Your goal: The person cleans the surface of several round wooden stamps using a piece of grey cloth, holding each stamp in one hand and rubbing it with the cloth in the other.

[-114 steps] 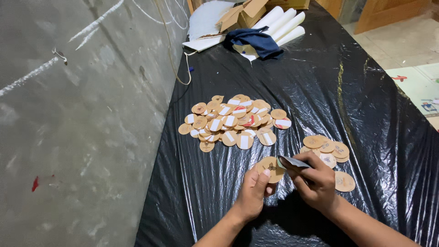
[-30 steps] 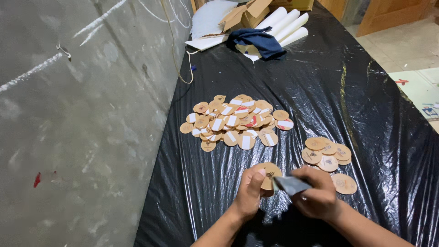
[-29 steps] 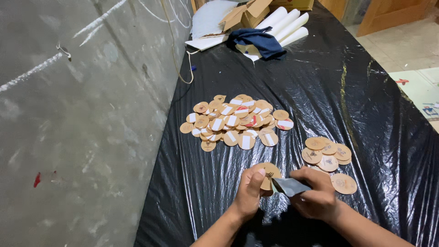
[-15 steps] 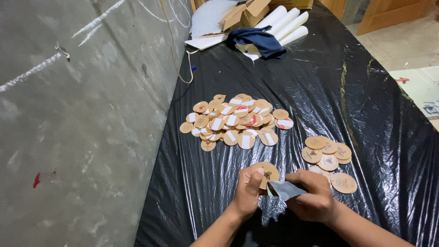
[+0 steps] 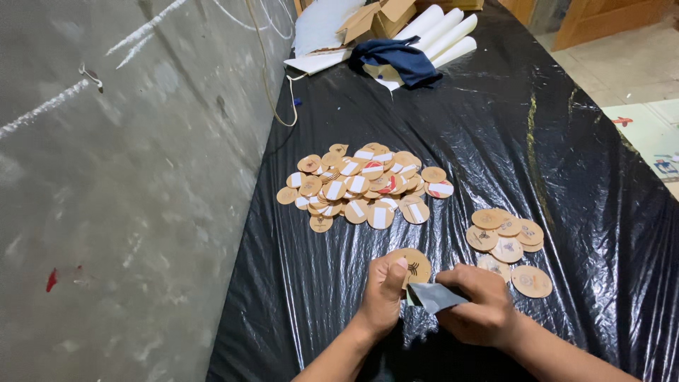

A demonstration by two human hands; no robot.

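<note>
My left hand (image 5: 384, 291) grips a round brown cardboard disc (image 5: 415, 264) with a dark print on its face, thumb pressed on it. My right hand (image 5: 478, 308) pinches a small grey sheet (image 5: 433, 296) against the disc's lower edge. Both hands hover just above the black plastic table cover (image 5: 495, 141) near its front edge. A large heap of similar discs with white and red strips (image 5: 361, 185) lies beyond my hands. A smaller group of printed discs (image 5: 508, 238) lies to the right of my hands.
A grey concrete wall (image 5: 127, 184) runs along the table's left side. At the far end lie white rolls (image 5: 440, 32), a dark blue cloth (image 5: 396, 58), an open cardboard box (image 5: 376, 18) and a white sheet. A thin cord (image 5: 272, 85) hangs by the wall.
My hands have kept working the grey sheet against the disc, shifting slightly. The piles of discs have not moved.
</note>
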